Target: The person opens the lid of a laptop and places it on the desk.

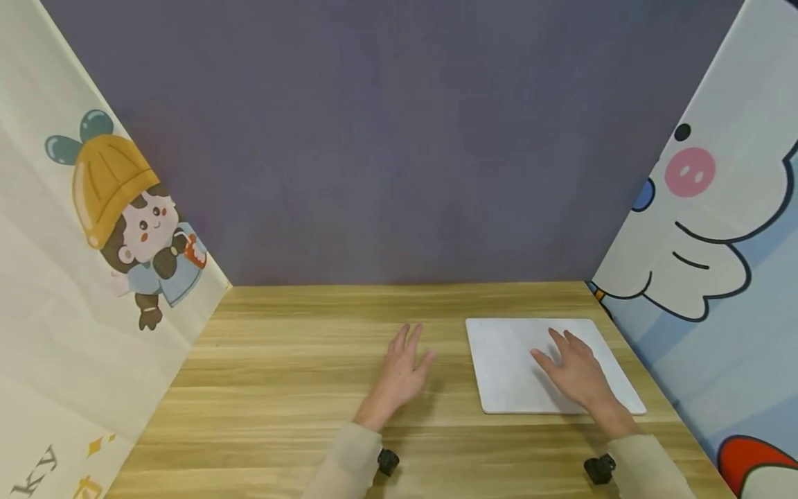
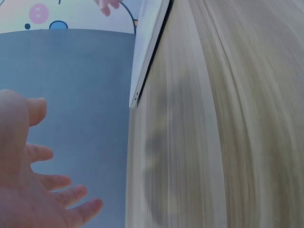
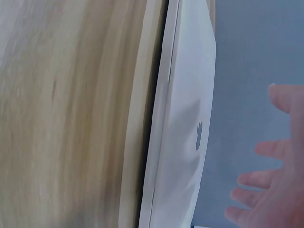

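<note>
A closed silver laptop (image 1: 505, 367) lies flat on the right part of the wooden table. In the right wrist view its lid (image 3: 183, 137) shows a dark apple logo, and the lid is down on the base. My right hand (image 1: 575, 371) hovers over the laptop with its fingers spread, holding nothing; its shadow falls on the lid. To the left of the laptop, my left hand (image 1: 399, 371) is held above the bare wood, fingers apart and empty. The left wrist view shows the laptop's side edge (image 2: 147, 61) beyond that hand (image 2: 38, 185).
The wood-grain table (image 1: 280, 367) meets a dark grey panel (image 1: 405, 138) at the back. A cloth with a cartoon child (image 1: 143, 222) hangs on the left, and one with a white cartoon animal (image 1: 711, 229) on the right. Small black wrist cameras sit at both cuffs.
</note>
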A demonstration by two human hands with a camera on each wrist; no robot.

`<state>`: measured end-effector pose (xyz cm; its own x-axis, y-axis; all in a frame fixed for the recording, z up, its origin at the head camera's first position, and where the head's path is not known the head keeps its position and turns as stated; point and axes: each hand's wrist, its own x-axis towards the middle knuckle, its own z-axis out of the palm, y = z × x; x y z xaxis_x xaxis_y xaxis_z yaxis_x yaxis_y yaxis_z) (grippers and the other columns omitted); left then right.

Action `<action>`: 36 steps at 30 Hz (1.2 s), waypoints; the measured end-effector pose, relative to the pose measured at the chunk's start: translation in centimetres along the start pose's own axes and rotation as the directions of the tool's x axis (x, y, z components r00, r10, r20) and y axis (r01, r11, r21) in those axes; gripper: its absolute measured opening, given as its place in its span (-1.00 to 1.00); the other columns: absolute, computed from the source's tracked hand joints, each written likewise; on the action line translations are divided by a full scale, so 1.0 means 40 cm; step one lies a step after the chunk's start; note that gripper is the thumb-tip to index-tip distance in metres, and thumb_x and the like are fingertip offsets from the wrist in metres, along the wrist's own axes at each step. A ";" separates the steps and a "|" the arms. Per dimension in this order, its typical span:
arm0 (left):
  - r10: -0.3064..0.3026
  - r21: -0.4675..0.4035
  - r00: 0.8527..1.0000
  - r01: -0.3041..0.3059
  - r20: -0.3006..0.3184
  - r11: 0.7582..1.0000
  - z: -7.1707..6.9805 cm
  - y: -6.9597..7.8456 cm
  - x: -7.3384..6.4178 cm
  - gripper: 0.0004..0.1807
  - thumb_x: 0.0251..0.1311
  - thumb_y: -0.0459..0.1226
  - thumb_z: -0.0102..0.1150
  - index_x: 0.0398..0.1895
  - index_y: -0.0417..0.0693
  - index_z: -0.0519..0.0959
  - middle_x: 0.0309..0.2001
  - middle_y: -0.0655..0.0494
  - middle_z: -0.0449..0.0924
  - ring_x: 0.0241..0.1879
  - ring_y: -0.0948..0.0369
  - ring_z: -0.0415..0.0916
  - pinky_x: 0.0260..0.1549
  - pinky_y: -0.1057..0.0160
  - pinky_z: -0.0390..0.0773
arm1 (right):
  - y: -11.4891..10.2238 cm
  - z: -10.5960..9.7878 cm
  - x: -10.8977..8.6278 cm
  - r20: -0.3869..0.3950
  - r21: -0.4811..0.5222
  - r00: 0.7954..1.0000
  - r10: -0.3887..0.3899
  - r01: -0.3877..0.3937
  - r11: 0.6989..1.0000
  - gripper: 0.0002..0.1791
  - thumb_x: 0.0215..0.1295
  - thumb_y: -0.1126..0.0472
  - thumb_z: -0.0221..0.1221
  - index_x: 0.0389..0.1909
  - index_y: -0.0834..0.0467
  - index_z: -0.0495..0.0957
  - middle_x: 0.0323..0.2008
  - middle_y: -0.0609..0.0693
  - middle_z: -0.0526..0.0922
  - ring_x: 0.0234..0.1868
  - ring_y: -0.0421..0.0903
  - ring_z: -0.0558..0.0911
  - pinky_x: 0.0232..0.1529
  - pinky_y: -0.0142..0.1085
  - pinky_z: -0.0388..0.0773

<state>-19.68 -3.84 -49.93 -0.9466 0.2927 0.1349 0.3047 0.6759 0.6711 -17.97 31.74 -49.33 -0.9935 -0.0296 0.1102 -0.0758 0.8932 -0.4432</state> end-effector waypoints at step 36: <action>-0.032 -0.202 0.996 0.048 0.086 0.978 0.127 0.079 0.038 -0.29 0.53 0.16 -0.16 0.62 0.13 0.11 0.59 -0.18 -0.01 0.53 -0.17 0.02 0.41 -0.26 0.17 | 0.192 -0.045 0.034 -0.008 -0.038 0.994 0.113 -0.113 0.993 -0.08 0.54 -0.26 -0.07 0.42 0.53 0.14 0.31 0.67 0.17 0.27 0.62 0.21 0.21 0.46 0.20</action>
<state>-19.63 2.18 -51.33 -0.9433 0.3280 0.0507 0.2309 0.5390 0.8101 -19.75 39.38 -50.98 -0.9950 0.0748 0.0669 0.0401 0.9073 -0.4186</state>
